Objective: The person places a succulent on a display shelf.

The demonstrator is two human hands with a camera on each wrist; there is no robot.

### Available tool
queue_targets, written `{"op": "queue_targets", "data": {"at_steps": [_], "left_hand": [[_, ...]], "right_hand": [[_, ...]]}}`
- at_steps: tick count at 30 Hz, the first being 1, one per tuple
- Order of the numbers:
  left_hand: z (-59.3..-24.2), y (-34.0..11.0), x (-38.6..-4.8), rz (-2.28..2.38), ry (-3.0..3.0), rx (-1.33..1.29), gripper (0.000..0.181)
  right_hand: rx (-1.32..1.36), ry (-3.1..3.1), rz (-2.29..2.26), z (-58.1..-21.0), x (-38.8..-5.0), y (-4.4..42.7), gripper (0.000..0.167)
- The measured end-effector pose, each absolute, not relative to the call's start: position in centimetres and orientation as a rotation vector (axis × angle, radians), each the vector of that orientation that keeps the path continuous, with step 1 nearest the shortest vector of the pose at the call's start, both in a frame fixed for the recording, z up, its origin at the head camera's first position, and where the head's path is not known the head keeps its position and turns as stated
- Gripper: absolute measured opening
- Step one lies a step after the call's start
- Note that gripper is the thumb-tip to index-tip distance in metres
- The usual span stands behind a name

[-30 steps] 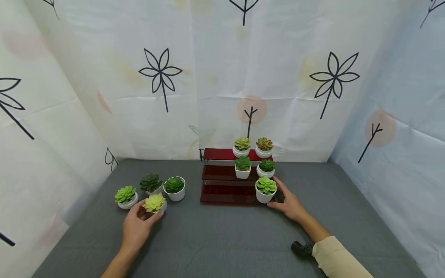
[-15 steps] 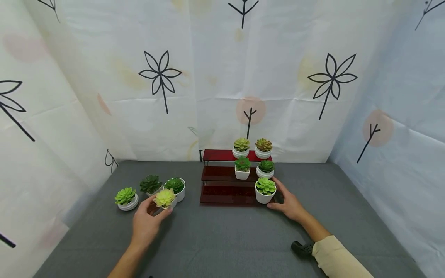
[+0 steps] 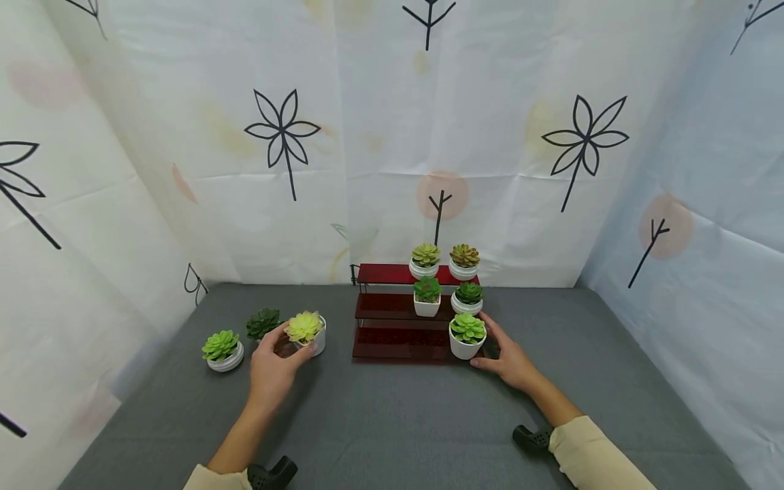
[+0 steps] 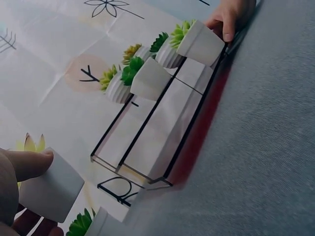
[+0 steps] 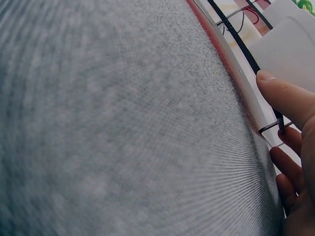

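Note:
My left hand [image 3: 268, 378] pinches a potted yellow-green succulent [image 3: 304, 327] by its white pot, thumb on the near side; the left wrist view shows this pot [image 4: 51, 189] tilted and raised. Behind it is another potted green succulent [image 3: 321, 340], partly hidden. My right hand [image 3: 513, 361] holds the right end of a dark red three-tier shelf [image 3: 398, 341]. In the right wrist view its thumb [image 5: 280, 93] lies on the black front bar, with fingers curled round the end. Beside that hand a bright green succulent [image 3: 467, 330] stands on the bottom tier.
Two potted succulents stand on the middle tier, including a dark green one [image 3: 469, 294], and two on the top, including a brownish one [image 3: 464, 257]. Left of my left hand are a light green succulent [image 3: 222, 347] and a dark one [image 3: 263, 322]. Printed cloth [image 3: 380, 102] encloses the grey table [image 3: 429, 429].
My left hand has carried the yellow-green succulent right and away from me, now in front of the green potted one. The right hand keeps its place at the shelf's end.

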State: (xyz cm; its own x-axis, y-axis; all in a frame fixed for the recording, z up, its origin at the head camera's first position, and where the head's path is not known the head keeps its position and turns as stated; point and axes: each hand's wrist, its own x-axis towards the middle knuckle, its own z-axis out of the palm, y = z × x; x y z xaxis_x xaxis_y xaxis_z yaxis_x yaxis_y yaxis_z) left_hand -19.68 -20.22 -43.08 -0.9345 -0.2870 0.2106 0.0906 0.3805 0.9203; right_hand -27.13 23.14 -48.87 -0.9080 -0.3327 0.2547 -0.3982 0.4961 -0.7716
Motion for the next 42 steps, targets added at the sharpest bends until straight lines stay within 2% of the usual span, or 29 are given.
{"op": "queue_targets", "data": {"at_steps": [17,33,42], "left_hand": [[-42.7,-18.5,-22.4,-1.711,-2.234,0.056,0.068],[-41.3,-15.9,-27.2,-1.745,-2.126,-0.051,0.06],[-41.0,-15.0,-29.4,-1.766,-2.125,0.014,0.063]], "right_hand": [[0.632,-2.654,1.435,-49.1,-26.8,22.8,0.096],[0.597,-2.663,1.43,-48.7,-26.8,23.0,0.097],[0.588,-2.686,1.398,-48.6,-26.8,22.9,0.096]]}}
